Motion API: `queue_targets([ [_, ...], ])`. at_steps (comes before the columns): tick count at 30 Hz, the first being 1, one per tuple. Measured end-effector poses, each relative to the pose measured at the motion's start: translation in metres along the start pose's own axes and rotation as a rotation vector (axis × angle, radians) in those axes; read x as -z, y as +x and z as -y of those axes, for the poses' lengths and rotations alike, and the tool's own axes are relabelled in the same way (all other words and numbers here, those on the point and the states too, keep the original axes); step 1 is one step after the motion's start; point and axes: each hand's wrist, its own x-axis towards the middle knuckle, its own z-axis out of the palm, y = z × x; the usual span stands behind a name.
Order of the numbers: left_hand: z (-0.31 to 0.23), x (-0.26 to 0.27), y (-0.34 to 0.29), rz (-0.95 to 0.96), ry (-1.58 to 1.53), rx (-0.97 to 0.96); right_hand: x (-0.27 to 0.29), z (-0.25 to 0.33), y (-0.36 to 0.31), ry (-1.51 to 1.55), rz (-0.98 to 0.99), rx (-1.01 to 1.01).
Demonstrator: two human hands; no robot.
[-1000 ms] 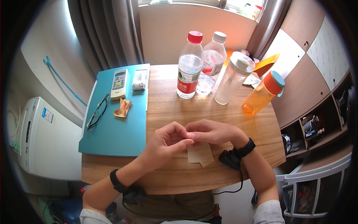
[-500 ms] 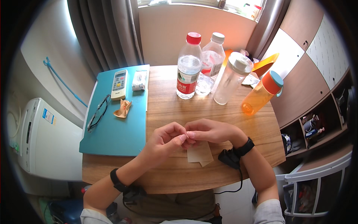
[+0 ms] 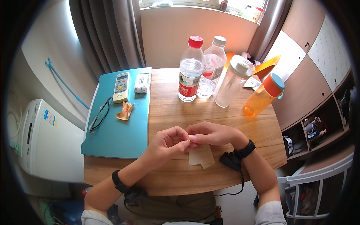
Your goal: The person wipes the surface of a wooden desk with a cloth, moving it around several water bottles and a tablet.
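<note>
Left hand (image 3: 167, 143): Curls half-closed, thumb and fingertips drawn into a pinch against those of the right hand (image 3: 211, 134); whether anything small sits in its grip cannot be told.

Right hand: Arches palm-down, thumb forward and fingers bent inward at the meeting point; what, if anything, it grips is hidden behind the fingers.

Paper (image 3: 201, 156): Tan, its lower edge uneven, it shows directly below the joined fingertips and on the near side of the right hand, which hides its upper edge. Whether the fingers touch it cannot be told.

Wrists: A black band (image 3: 119, 182) circles the left; another (image 3: 246, 149) circles the right, with a black device (image 3: 230, 160) just beside it, to the right of the paper.

Folder (image 3: 122, 144): Teal, it lies flat on the wooden table (image 3: 167, 108), left of both hands. On it rest a remote (image 3: 121, 88), a small white pack (image 3: 141, 83), glasses (image 3: 100, 115) and a crumpled tan wrapper (image 3: 125, 111).

Bottles: Beyond the hands stand a red-capped bottle (image 3: 189, 80), a white-capped bottle (image 3: 213, 65) just behind it, a clear flask (image 3: 229, 86) and, farthest right, an orange bottle (image 3: 260, 98), all well apart from the paper.
</note>
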Motion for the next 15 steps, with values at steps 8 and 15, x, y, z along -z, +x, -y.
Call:
queue_targets([
  [8, -0.0008, -0.0039, 0.0009, 0.005, -0.023, -0.041, 0.0012, -0.001, -0.0011, 0.01, 0.011, 0.008],
  [15, -0.0032, -0.0048, -0.0017, 0.046, -0.006, -0.052, -0.0003, 0.0004, -0.0019, -0.001, 0.024, 0.013],
])
